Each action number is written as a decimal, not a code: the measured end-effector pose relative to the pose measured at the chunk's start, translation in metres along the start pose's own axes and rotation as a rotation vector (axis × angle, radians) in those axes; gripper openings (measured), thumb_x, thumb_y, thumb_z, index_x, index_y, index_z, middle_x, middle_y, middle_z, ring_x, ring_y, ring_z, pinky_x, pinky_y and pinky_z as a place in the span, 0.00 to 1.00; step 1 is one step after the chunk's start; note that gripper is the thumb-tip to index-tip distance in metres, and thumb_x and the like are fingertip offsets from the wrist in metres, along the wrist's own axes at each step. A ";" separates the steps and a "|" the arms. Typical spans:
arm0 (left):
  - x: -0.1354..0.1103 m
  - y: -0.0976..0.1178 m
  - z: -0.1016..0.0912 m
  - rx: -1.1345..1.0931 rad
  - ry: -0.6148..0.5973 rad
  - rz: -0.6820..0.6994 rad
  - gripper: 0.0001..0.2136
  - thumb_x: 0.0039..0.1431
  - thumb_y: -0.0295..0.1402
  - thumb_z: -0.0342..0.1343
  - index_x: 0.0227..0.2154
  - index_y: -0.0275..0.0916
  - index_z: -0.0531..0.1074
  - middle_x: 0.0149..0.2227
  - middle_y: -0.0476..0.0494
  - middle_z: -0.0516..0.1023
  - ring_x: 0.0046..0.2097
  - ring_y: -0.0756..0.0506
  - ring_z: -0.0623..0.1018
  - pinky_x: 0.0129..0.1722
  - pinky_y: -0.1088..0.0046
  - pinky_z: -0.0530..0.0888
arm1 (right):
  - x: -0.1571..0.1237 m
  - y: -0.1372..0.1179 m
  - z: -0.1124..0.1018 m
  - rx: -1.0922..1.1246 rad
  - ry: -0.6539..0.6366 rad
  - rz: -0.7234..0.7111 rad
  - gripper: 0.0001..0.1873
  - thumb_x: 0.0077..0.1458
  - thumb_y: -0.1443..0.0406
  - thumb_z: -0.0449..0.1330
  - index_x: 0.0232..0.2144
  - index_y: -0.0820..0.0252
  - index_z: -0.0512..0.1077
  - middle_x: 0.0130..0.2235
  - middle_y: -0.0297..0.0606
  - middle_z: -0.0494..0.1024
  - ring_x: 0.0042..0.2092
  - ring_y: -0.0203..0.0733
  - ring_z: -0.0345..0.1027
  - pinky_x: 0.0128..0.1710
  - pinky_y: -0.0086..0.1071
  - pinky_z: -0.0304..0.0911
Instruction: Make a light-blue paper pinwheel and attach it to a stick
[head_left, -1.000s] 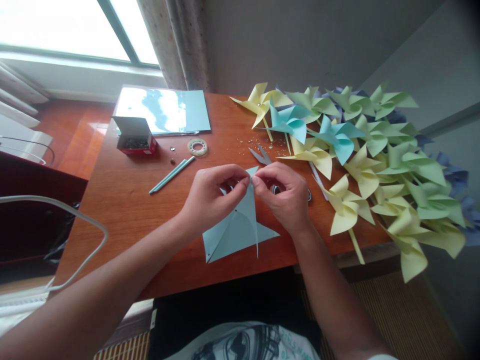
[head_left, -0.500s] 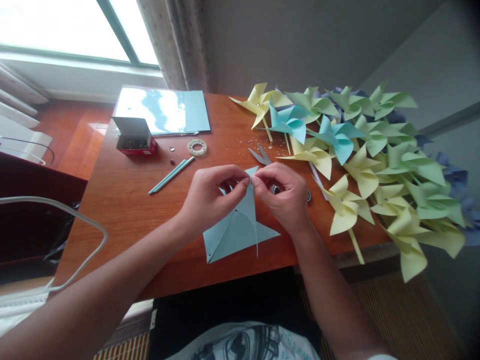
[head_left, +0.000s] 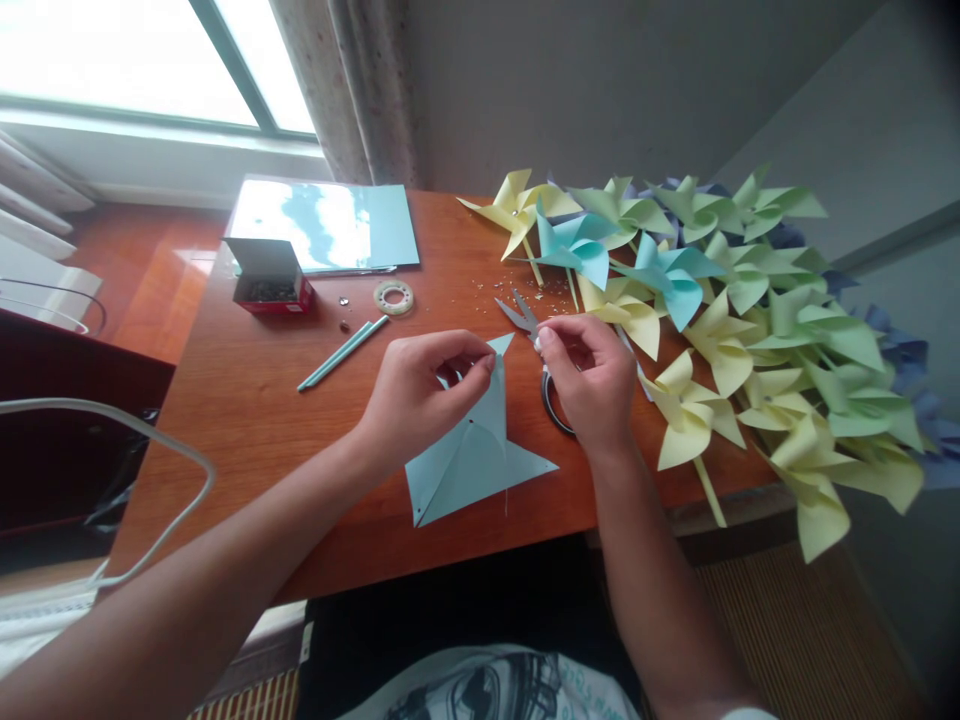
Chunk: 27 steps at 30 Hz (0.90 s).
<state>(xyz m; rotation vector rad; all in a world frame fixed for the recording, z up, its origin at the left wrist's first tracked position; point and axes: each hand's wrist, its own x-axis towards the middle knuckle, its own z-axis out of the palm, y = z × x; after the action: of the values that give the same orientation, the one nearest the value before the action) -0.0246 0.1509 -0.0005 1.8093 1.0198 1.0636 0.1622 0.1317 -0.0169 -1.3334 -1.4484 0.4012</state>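
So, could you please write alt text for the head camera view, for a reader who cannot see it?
The left hand pinches the raised tip of a cut light-blue paper square on a wooden table, while the right hand rests over scissors beside it. Finished paper pinwheels crowd the table's right side; a small box, a tape roll and blue sticks lie further back.

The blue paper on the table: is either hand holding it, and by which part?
The left hand pinches the blue paper by its raised upper corner. The right hand is off it, beside the scissors.
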 end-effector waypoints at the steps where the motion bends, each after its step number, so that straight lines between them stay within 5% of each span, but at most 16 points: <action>1: 0.000 0.000 0.000 0.000 -0.001 -0.004 0.05 0.57 0.26 0.58 0.28 0.35 0.78 0.24 0.48 0.78 0.25 0.52 0.72 0.25 0.79 0.69 | 0.001 0.004 -0.004 -0.053 -0.012 0.000 0.05 0.63 0.65 0.60 0.37 0.56 0.77 0.38 0.37 0.80 0.38 0.41 0.75 0.36 0.33 0.72; 12: -0.002 -0.003 -0.002 0.012 -0.004 0.032 0.05 0.57 0.25 0.57 0.28 0.35 0.77 0.24 0.50 0.76 0.26 0.53 0.71 0.26 0.78 0.69 | -0.031 0.016 -0.044 -0.584 -0.277 -0.029 0.24 0.53 0.70 0.61 0.54 0.59 0.71 0.51 0.49 0.74 0.54 0.56 0.71 0.56 0.49 0.69; 23: -0.001 -0.006 -0.003 -0.008 0.016 0.012 0.04 0.58 0.26 0.58 0.30 0.35 0.78 0.25 0.49 0.78 0.27 0.51 0.74 0.27 0.78 0.70 | -0.028 0.021 -0.038 -0.790 -0.257 0.026 0.22 0.55 0.63 0.63 0.52 0.62 0.73 0.45 0.50 0.78 0.50 0.61 0.73 0.51 0.54 0.71; 27: -0.001 -0.006 -0.003 -0.024 0.012 0.007 0.04 0.58 0.26 0.58 0.30 0.35 0.78 0.25 0.48 0.77 0.27 0.51 0.74 0.27 0.77 0.70 | -0.030 0.017 -0.040 -0.651 -0.218 0.032 0.22 0.53 0.64 0.64 0.51 0.60 0.74 0.44 0.47 0.79 0.45 0.56 0.76 0.48 0.51 0.73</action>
<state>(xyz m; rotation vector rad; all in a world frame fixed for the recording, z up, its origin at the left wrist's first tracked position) -0.0287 0.1529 -0.0051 1.7902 1.0043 1.0872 0.1984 0.0955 -0.0302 -1.8702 -1.8304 0.0893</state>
